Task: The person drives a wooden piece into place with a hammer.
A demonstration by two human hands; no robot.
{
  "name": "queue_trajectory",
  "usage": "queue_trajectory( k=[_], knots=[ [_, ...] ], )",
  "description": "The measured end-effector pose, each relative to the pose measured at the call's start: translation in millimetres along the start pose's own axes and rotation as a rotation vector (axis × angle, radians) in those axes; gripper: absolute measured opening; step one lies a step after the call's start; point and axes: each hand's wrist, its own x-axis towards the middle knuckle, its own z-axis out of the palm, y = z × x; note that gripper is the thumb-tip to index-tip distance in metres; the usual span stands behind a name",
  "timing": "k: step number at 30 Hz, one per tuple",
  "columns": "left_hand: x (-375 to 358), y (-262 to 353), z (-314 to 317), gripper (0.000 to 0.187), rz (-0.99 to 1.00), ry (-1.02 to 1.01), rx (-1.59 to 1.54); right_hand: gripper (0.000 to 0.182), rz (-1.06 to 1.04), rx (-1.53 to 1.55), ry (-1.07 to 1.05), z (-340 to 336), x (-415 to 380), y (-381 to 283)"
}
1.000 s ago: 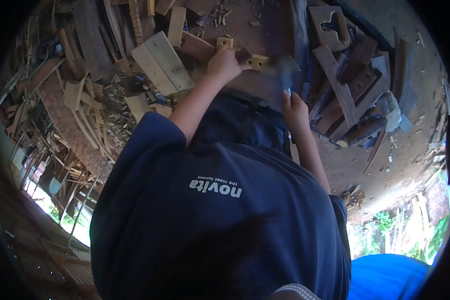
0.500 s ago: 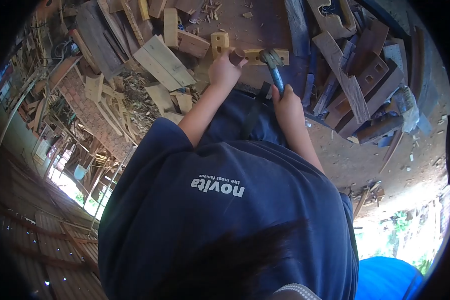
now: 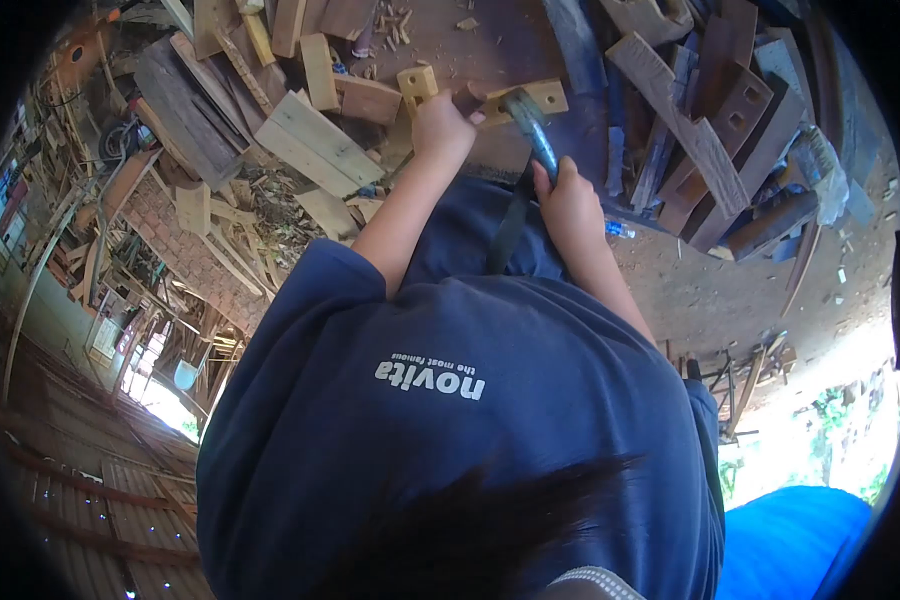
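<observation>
My left hand (image 3: 444, 132) is closed around the thick brown wooden handle (image 3: 468, 98) of what looks like a chisel; its blade is hidden. Just beyond these fingers stands a pale yellow wood block (image 3: 417, 86) with holes cut in it. A light wood bar (image 3: 545, 97), also with holes, lies behind the hammer and reaches to the right. In my right hand (image 3: 571, 203) is a hammer (image 3: 533, 132) with a bluish handle, gripped low. Its head is raised, overlapping the bar in this view, a short way right of the wooden handle.
Planks and offcuts (image 3: 320, 145) are piled at the left, with wood chips around them. To the right lie dark boards with square holes (image 3: 743, 108) and a rough plank (image 3: 685, 125). Small chips dot the brown work surface (image 3: 470, 50). A blue rounded thing (image 3: 795, 540) is at lower right.
The view has shifted, moving the wood pieces leftward. The hammer head has turned and looks slightly blurred. Both hands keep their grips.
</observation>
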Motion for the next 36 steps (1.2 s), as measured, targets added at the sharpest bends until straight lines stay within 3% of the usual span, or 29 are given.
queue_trajectory(
  k=[6,12,17,20,24,26,27,30,31,33,36],
  knots=[
    [2.1,-10.5,-2.6,0.047,0.085,-0.087,0.028,0.041,0.017,-0.002,0.05,7.2,-2.7,-7.4],
    [0.3,-16.0,-1.5,0.045,0.035,-0.116,-0.001,0.045,0.057,-0.036,0.09,10.0,-8.0,-17.1],
    [4.1,-45.4,-7.8,0.042,0.171,-0.117,-0.198,0.046,0.034,-0.061,0.129,19.0,-7.3,-12.6],
    [17.6,-74.4,6.8,0.035,0.189,0.009,-0.224,0.046,0.035,-0.071,0.135,20.7,-8.8,-13.9],
    [8.9,-79.5,-21.0,0.037,0.047,-0.12,-0.255,0.047,0.039,-0.072,0.152,25.1,-10.0,-15.1],
    [-3.1,-80.3,-28.7,0.055,0.369,-0.176,0.007,0.047,0.024,-0.088,0.173,30.6,-9.7,-13.7],
    [-7.7,-78.4,-30.0,0.055,0.369,-0.173,0.001,0.047,0.02,-0.087,0.189,31.5,-9.8,-14.0],
    [-15.6,-71.5,-26.5,0.089,0.397,-0.356,0.251,0.047,0.005,-0.083,0.21,32.7,-11.7,-16.4],
    [-12.3,-74.2,-19.5,0.089,0.4,-0.351,0.244,0.047,0.001,-0.089,0.215,33.6,-11.0,-16.2],
    [-10.1,-79.0,-9.0,0.087,0.361,-0.603,0.179,0.047,-0.012,-0.094,0.239,37.0,-10.8,-14.8],
    [-23.9,-80.6,-9.6,0.085,0.333,-0.475,0.088,0.046,0.013,-0.097,0.24,38.0,-12.0,-18.0]
  ],
)
